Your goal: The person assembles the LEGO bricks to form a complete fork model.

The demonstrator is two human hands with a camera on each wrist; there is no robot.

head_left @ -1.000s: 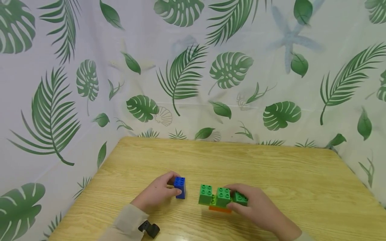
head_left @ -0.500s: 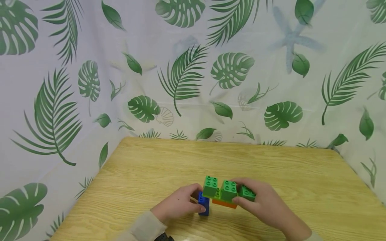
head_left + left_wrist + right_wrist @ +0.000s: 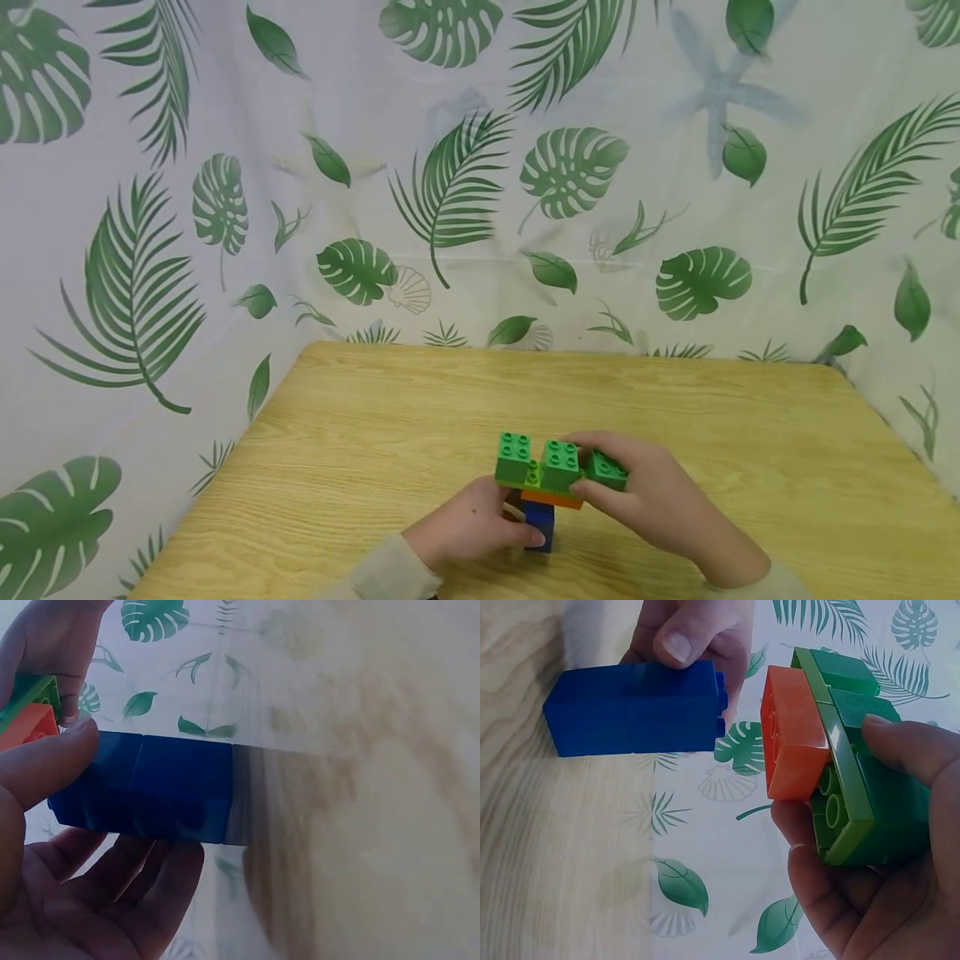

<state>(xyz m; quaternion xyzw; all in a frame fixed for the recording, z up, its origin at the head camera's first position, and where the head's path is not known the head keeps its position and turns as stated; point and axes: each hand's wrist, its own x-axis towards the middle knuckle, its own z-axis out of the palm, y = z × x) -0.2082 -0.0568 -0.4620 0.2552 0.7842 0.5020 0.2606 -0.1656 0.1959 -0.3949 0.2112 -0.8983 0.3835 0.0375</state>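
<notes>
In the head view my left hand [image 3: 476,523] pinches a stack of two blue toy building bricks [image 3: 540,523] between thumb and fingers, upright at or just above the table. My right hand [image 3: 648,492] grips a built piece above it: dark green bricks [image 3: 560,465] on a light green plate [image 3: 843,769], with an orange brick [image 3: 799,731] on the underside. From the right wrist, a gap shows between the blue studs and the orange brick's hollow underside. The left wrist view shows the seam between the blue bricks [image 3: 161,784].
A wood-grain table [image 3: 390,408] lies under both hands. Behind it and at the sides hangs a white curtain [image 3: 480,308] printed with green leaves.
My left hand has carried the blue stack rightward and nearer, from beside the green-and-orange piece to beneath it. My right hand has shifted slightly, still gripping its piece.
</notes>
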